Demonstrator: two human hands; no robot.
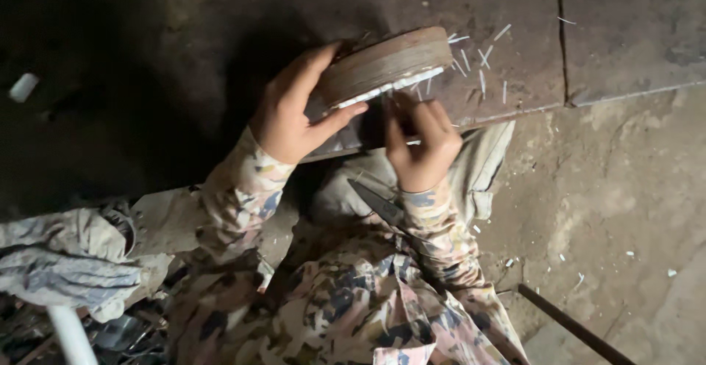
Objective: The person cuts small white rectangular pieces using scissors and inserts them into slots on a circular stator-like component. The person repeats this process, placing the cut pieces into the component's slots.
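Two bare hands work on one round, flat, brown disc with a white strip along its lower edge [386, 67], which is tilted up on its edge over the near side of a dark, worn metal slab [220, 56]. The left hand [294, 111] clasps the disc's left side, fingers curled over the top and thumb pressed under the rim, closed firmly on it. The right hand [421, 144] sits just below the disc, its fingertips bunched together against the white strip; whether they pinch anything is too hidden to tell. Both wrists wear camouflage-patterned sleeves [243, 196]. Thin white slivers [482, 59] lie scattered on the slab right of the disc. A pale cloth [485, 162] hangs below the slab's edge. Further out from the disc, crumpled grey fabric [66, 258] lies at lower left, and a dusty concrete floor [625, 188] spreads to the right.
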